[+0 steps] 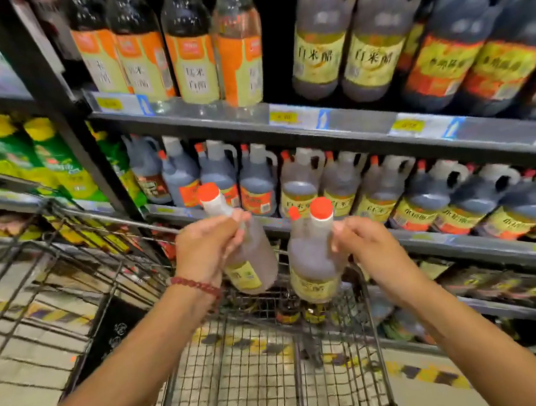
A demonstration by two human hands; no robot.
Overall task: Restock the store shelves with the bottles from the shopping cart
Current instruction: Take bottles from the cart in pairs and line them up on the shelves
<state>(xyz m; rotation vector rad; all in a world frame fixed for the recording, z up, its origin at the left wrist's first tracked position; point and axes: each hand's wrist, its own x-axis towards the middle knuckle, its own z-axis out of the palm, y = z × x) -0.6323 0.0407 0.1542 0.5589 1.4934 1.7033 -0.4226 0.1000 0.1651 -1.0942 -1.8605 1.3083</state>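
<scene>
Green packs with yellow caps (41, 153) fill the rack at left. A red bead bracelet (194, 284) circles one wrist. Yellow price tags (283, 118) line the shelf edges, and yellow-and-black tape (426, 374) marks the tiled floor (15, 352).

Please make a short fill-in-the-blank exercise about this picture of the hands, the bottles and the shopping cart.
1. Each hand holds one bottle with a ____ cap.
2. The left hand wears a beaded ____ on its wrist.
3. The bottle in the left hand leans, while the bottle in the right hand is nearly ____.
4. Below the right hand stands a wire shopping ____.

Missing words: red; bracelet; upright; cart
</scene>
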